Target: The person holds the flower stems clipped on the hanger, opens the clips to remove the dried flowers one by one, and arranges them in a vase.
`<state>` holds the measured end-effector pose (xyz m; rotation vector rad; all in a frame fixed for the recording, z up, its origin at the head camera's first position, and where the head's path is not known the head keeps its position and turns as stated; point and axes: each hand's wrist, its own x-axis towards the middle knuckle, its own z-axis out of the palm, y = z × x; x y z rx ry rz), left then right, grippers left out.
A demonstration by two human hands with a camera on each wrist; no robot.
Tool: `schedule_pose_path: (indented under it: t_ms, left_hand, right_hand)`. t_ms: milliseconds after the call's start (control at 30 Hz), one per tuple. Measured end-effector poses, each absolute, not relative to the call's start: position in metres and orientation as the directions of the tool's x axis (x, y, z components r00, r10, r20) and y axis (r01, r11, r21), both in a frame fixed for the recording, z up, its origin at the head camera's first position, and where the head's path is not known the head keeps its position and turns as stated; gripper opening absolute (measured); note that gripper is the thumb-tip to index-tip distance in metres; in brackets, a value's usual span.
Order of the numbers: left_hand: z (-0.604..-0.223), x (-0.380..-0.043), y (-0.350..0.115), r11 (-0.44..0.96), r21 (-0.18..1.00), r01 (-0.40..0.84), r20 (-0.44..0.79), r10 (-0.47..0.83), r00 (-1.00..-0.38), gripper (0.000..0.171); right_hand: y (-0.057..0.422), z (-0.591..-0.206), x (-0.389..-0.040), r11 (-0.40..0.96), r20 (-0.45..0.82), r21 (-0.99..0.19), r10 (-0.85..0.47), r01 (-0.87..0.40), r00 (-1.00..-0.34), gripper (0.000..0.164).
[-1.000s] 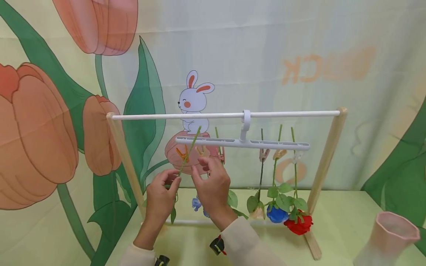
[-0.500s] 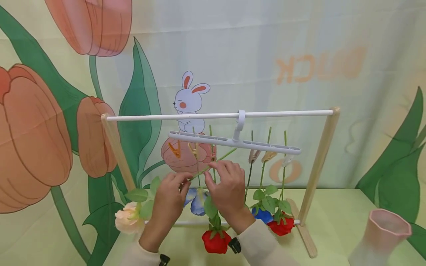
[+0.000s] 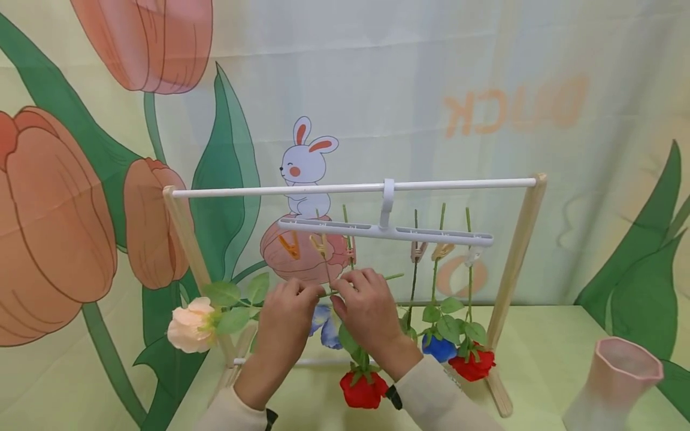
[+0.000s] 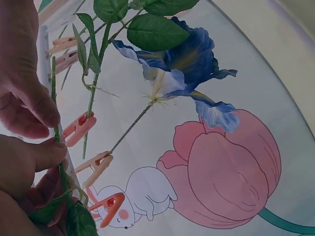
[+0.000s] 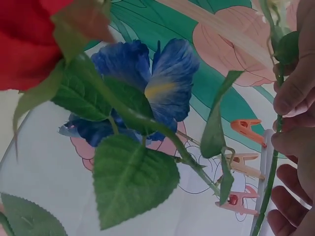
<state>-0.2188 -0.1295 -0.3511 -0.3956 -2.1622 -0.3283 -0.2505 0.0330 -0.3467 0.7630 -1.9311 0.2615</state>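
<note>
Left hand (image 3: 286,311) and right hand (image 3: 372,305) both pinch the green stem (image 4: 54,91) of a peach rose (image 3: 191,325), held sideways before the hanger's (image 3: 380,230) vacant orange clip (image 3: 290,245). Orienting the flower seems the step; next likely calls for one steady grip while the other shifts.

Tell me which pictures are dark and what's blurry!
Head view: brightest, the ruffled, peach, fabric-like flower clearly lit; left wrist view: dim, the bare left hand partly shadowed; right wrist view: dim too, the large, red, fabric-like rose blurry.
</note>
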Motion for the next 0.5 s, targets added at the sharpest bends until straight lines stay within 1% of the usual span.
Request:
schedule_pose_path:
  t_ms: [100,200,300,500]
  left_hand:
    - [-0.352,-0.218,-0.127,0.919,0.048,0.392,0.83,0.182,-0.528,0.021]
    - [-0.352,-0.218,-0.124,0.921,0.033,0.387,0.83,0.191,-0.524,0.021]
    - [-0.351,-0.217,-0.121,0.923,0.033,0.383,0.825,0.191,-0.532,0.018]
    - [-0.352,-0.214,-0.116,0.926,0.048,0.374,0.798,0.19,-0.572,0.017]
  right_hand:
    - [0.036,-0.349,-0.251,0.773,0.854,0.162,-0.421,-0.613,-0.306,0.019]
    - [0.039,-0.351,-0.252,0.765,0.847,0.174,-0.438,-0.621,-0.302,0.017]
    - [0.041,-0.351,-0.252,0.751,0.842,0.182,-0.453,-0.635,-0.295,0.016]
    - [0.045,-0.355,-0.25,0.747,0.843,0.196,-0.46,-0.636,-0.281,0.018]
